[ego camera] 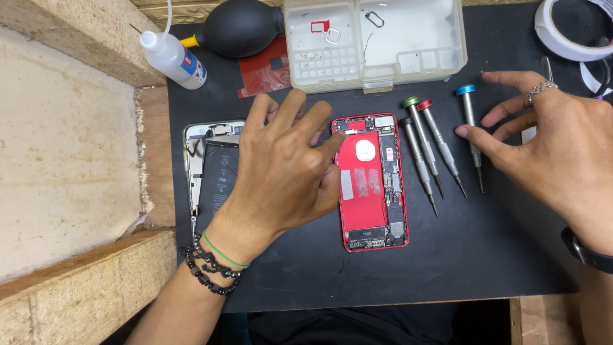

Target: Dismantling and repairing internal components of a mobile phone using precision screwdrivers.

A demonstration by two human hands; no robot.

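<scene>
Black matting covers the tabletop (485,255), where an opened red phone shell (373,185) lies at centre, its battery bay bare. At nine o'clock rests the detached screen (211,166). Left hand (284,169), fingers spread, touches the shell's top; right hand (552,150), open and empty, reaches the blue-capped screwdriver (471,128). Reassembly looks undone.

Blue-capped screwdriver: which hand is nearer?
Right. The right hand has its fingertips at the blue-capped screwdriver; the left hand rests on the red phone housing, several screwdrivers away.
</scene>
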